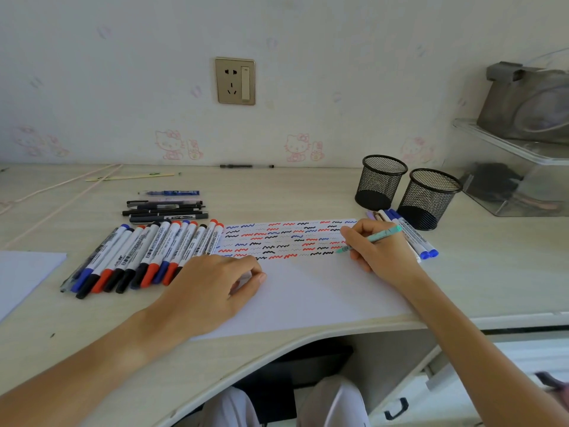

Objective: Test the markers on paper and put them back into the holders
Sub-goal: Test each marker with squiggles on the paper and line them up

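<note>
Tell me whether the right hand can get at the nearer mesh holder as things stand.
Probably yes. The right hand, gripping a teal pen, sits just left of the nearer mesh holder; only the blue-capped markers lie between, flat on the desk.

Single head-worn wide-angle view, looking forward and down across the bench toward the back wall. Close in: forearms enter from the bottom corners, knees visible below the bench edge. Strong wide-angle bend at edges.
</note>
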